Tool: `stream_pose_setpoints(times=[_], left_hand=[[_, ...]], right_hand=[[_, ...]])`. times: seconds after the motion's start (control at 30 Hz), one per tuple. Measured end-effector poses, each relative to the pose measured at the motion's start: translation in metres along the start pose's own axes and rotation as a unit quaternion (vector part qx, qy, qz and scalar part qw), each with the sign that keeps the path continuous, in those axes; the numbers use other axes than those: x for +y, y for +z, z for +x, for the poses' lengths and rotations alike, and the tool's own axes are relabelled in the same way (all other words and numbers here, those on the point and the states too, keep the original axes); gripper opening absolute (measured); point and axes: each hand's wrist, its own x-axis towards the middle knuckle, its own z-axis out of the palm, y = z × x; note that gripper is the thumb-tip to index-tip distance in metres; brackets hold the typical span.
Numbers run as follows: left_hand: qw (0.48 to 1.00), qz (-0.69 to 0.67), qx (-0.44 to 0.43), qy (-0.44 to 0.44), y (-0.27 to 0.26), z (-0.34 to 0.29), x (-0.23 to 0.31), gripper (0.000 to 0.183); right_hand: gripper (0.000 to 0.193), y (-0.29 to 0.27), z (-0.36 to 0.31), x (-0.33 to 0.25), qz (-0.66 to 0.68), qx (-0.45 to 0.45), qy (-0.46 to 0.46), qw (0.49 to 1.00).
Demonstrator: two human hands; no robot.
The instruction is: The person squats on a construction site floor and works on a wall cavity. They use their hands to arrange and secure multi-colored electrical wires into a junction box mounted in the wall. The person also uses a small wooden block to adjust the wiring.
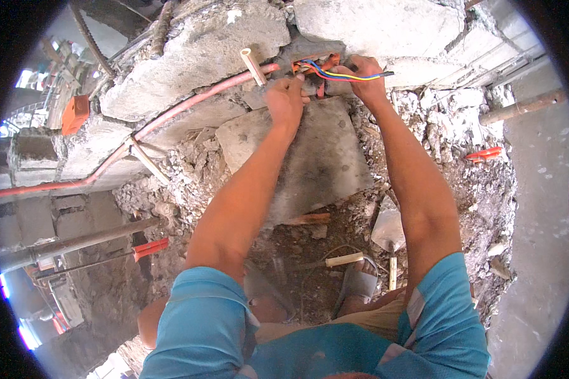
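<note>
A bundle of red, blue and yellow wires [351, 77] comes out of an orange box [325, 63] set in a gap of the block wall. My left hand [287, 100] is closed at the box's left side, its fingertips by the wires' base. What it pinches is hidden. On the other side my right hand [365, 74] has its fingers bent together beside the box. The wires' dark ends cross over it, and whatever its fingertips hold cannot be made out. An orange-pink conduit [196, 100] runs along the wall to the box from the left, with a wooden stick [254, 67] propped against it.
A large concrete slab [316, 158] leans below my hands. A trowel [389, 224] lies in the rubble by my right forearm. Metal poles [76, 243] stick out at the left, and another pole [525, 106] at the right. An orange block [76, 115] sits on the wall.
</note>
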Motion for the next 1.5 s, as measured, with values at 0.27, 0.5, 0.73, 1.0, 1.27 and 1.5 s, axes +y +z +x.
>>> stream_pose_setpoints(times=[0.27, 0.5, 0.73, 1.0, 1.27, 1.5], left_hand=[[0.995, -0.095, -0.013, -0.042, 0.011, -0.002, 0.002, 0.03], [0.987, -0.137, -0.002, -0.087, 0.016, 0.005, 0.004, 0.027], [0.98, -0.155, -0.021, -0.124, 0.032, -0.004, 0.013, 0.025], [0.973, -0.199, -0.02, -0.118, 0.044, 0.002, -0.004, 0.022], [0.973, -0.208, -0.017, -0.097, 0.051, 0.004, -0.015, 0.025], [0.985, -0.149, -0.033, -0.077, 0.061, -0.001, -0.017, 0.03]], right_hand=[[0.05, 0.005, -0.001, -0.001, -0.002, 0.001, -0.003, 1.0], [0.056, 0.009, 0.001, 0.001, 0.01, 0.005, 0.013, 1.0], [0.062, -0.001, 0.001, -0.001, 0.034, 0.008, 0.02, 0.999], [0.055, 0.001, 0.002, 0.004, 0.039, 0.031, 0.016, 0.999], [0.052, 0.008, 0.002, 0.009, 0.038, 0.074, -0.025, 0.996], [0.054, 0.001, 0.003, 0.0, 0.062, 0.061, -0.024, 0.996]])
